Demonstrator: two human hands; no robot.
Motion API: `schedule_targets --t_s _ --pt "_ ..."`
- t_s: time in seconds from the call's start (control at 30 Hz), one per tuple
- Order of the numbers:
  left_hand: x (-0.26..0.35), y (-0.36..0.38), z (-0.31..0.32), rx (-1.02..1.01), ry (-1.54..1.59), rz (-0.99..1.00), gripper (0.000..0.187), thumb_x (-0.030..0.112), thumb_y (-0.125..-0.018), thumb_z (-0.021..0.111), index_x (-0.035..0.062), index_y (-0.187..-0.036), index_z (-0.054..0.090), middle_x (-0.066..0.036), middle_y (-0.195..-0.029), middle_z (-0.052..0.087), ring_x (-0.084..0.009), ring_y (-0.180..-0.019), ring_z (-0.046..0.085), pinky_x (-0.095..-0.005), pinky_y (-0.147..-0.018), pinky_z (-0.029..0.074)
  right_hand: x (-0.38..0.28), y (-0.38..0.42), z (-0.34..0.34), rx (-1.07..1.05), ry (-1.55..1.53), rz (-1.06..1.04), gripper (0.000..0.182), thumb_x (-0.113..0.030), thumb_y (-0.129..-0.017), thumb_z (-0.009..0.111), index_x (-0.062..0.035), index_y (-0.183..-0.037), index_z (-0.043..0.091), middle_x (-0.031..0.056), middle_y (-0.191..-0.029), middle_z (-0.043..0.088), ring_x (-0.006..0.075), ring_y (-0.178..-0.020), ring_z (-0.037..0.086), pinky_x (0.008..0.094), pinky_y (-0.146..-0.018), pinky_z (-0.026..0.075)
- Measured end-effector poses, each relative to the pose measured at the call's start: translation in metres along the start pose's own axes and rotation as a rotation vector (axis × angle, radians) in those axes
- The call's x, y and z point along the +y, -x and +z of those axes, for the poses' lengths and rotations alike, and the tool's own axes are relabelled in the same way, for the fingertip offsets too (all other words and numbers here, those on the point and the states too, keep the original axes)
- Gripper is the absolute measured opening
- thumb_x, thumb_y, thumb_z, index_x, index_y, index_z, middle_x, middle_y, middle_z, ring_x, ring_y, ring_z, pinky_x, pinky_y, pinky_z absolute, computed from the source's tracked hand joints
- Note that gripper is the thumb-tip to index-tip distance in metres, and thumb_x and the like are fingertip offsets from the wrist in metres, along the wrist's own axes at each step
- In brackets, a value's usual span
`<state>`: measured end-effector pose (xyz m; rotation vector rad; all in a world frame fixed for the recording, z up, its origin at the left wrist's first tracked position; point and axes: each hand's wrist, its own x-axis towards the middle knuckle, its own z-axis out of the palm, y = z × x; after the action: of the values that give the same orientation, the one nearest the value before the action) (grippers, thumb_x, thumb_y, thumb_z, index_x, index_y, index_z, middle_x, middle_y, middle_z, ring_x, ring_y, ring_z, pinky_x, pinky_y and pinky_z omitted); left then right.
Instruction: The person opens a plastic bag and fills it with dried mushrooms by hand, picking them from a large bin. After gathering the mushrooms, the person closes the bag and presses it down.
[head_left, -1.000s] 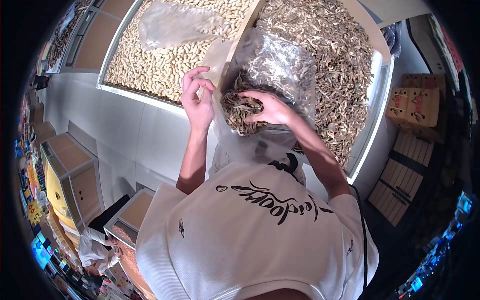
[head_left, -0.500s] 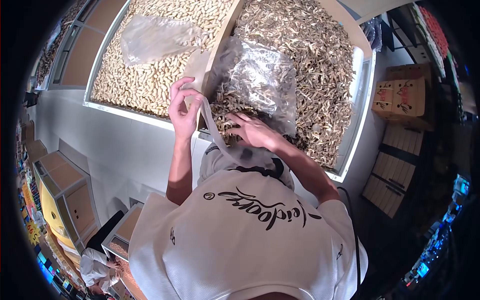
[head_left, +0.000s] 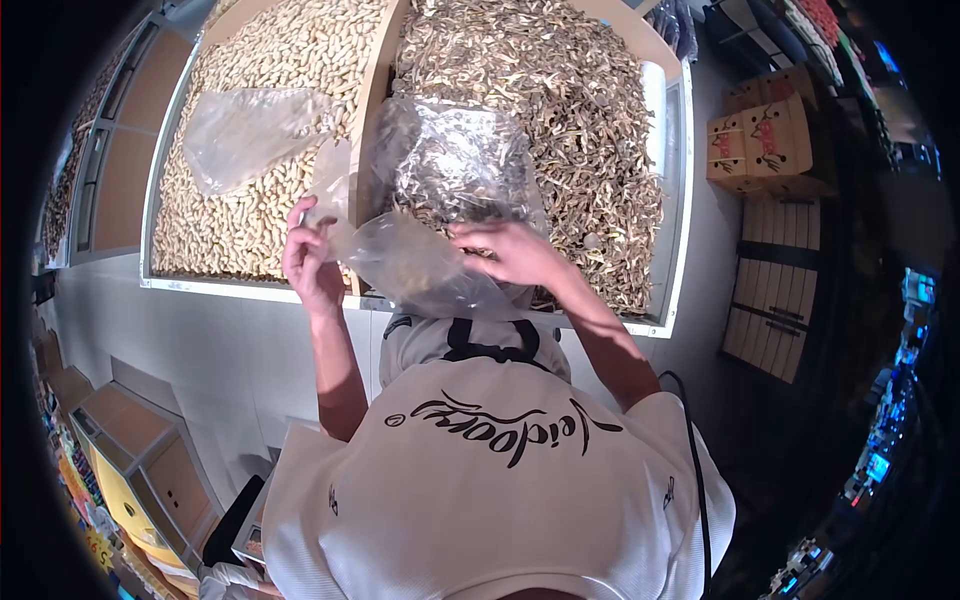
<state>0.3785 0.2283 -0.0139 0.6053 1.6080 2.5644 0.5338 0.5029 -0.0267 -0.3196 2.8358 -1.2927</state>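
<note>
My left hand (head_left: pixel 314 268) pinches the edge of a clear plastic bag (head_left: pixel 415 265) beside the wooden divider. The bag spreads from there toward my right hand, over the front edge of the bin. My right hand (head_left: pixel 515 252), a little blurred, reaches in from the right with fingers stretched out and apart at the bag's far side. Dried brown strips (head_left: pixel 590 130), of a kind too small to name, fill the right compartment behind it. A shiny clear plastic sheet (head_left: pixel 460 160) lies on those strips. Unshelled peanuts (head_left: pixel 270 60) fill the left compartment.
A wooden divider (head_left: pixel 375 120) separates the two compartments, and a white rim (head_left: pixel 240 292) edges the bin. Another clear plastic piece (head_left: pixel 245 135) rests on the peanuts. Cardboard boxes (head_left: pixel 765 140) stand on the right. Part of another person (head_left: pixel 232 580) shows at lower left.
The bag, a narrow hanging strip before, now spreads between my hands. My right hand has lifted out of the brown strips to the bag. The view has shifted, moving the bin left and down.
</note>
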Motion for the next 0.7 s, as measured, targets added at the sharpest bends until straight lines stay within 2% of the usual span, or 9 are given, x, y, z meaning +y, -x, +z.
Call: schedule_targets --t_s 0.03,0.1,0.17,0.23,0.27,0.4,0.5,0.6,0.7 --pt "-0.003 0.004 -0.012 -0.005 0.019 -0.013 0.007 0.012 -0.082 0.057 0.0069 -0.080 0.052 -0.023 -0.141 0.047 -0.0291 -0.133 0.045 -0.0476 -0.107 0.042 0.018 0.000 -0.011 0.153 0.055 -0.056 0.034 -0.022 -0.091 0.072 -0.0136 -0.124 0.069 0.0100 -0.129 0.068 0.0277 -0.108 0.070 0.0421 -0.094 0.058" --pt "0.001 0.008 -0.021 0.014 0.067 0.016 0.006 0.011 -0.081 0.057 0.0058 -0.079 0.054 -0.022 -0.141 0.048 -0.0286 -0.131 0.046 -0.0484 -0.104 0.044 0.060 0.005 -0.037 0.394 0.113 0.149 0.038 -0.020 -0.090 0.074 -0.0093 -0.126 0.068 0.0121 -0.129 0.068 0.0294 -0.110 0.070 0.0402 -0.094 0.058" --pt "0.003 0.013 -0.027 0.083 0.113 -0.005 0.015 0.014 -0.081 0.058 0.0069 -0.093 0.060 -0.020 -0.145 0.046 -0.0296 -0.137 0.042 -0.0485 -0.107 0.041 0.080 0.011 -0.076 0.570 0.112 0.577 0.047 -0.020 -0.083 0.079 -0.0058 -0.127 0.067 0.0167 -0.128 0.068 0.0291 -0.111 0.069 0.0383 -0.095 0.057" --pt "0.008 0.015 -0.028 0.198 0.168 -0.052 0.026 0.015 -0.080 0.058 0.0077 -0.104 0.062 -0.019 -0.147 0.045 -0.0296 -0.139 0.041 -0.0483 -0.109 0.039 0.101 0.016 -0.107 0.632 0.174 0.803 0.063 -0.025 -0.079 0.083 -0.0037 -0.134 0.061 0.0223 -0.126 0.067 0.0316 -0.113 0.068 0.0402 -0.100 0.053" --pt "0.006 0.014 -0.038 0.172 0.101 -0.048 0.052 0.015 -0.078 0.059 0.0089 -0.130 0.057 -0.018 -0.152 0.042 -0.0293 -0.141 0.038 -0.0482 -0.115 0.034 0.115 0.018 -0.116 0.649 0.228 0.803 0.070 -0.027 -0.077 0.084 -0.0021 -0.137 0.058 0.0240 -0.127 0.066 0.0329 -0.115 0.067 0.0415 -0.102 0.051" --pt "0.018 0.011 -0.029 0.340 0.116 -0.025 0.078 0.010 -0.075 0.057 0.0098 -0.151 0.040 -0.017 -0.158 0.036 -0.0287 -0.143 0.037 -0.0493 -0.123 0.024 0.175 0.011 -0.145 0.629 0.335 0.705 0.098 -0.043 -0.067 0.090 0.0011 -0.144 0.047 0.0284 -0.142 0.052 0.0380 -0.132 0.053 0.0436 -0.113 0.041" --pt "0.023 0.010 -0.037 0.343 -0.008 0.025 0.077 0.007 -0.073 0.056 0.0034 -0.148 0.041 -0.018 -0.156 0.038 -0.0288 -0.144 0.035 -0.0480 -0.122 0.024 0.216 -0.006 -0.162 0.524 0.331 0.790 0.125 -0.059 -0.057 0.091 -0.0054 -0.155 0.034 0.0308 -0.157 0.032 0.0418 -0.145 0.036 0.0453 -0.120 0.032" --pt "0.041 0.007 -0.036 0.237 -0.335 0.114 0.072 0.011 -0.077 0.057 -0.0021 -0.146 0.043 -0.021 -0.152 0.045 -0.0332 -0.146 0.034 -0.0517 -0.122 0.023 0.230 -0.026 -0.174 0.439 0.367 0.829 0.133 -0.066 -0.053 0.090 -0.0099 -0.158 0.030 0.0302 -0.159 0.027 0.0424 -0.147 0.031 0.0474 -0.121 0.030" --pt "0.065 -0.002 -0.035 -0.130 -0.555 0.240 0.067 0.016 -0.076 0.059 -0.0068 -0.139 0.050 -0.023 -0.144 0.052 -0.0353 -0.142 0.040 -0.0513 -0.121 0.024 0.249 -0.042 -0.173 0.337 0.351 0.857 0.135 -0.071 -0.050 0.088 -0.0117 -0.158 0.031 0.0309 -0.158 0.029 0.0430 -0.147 0.032 0.0488 -0.121 0.030"
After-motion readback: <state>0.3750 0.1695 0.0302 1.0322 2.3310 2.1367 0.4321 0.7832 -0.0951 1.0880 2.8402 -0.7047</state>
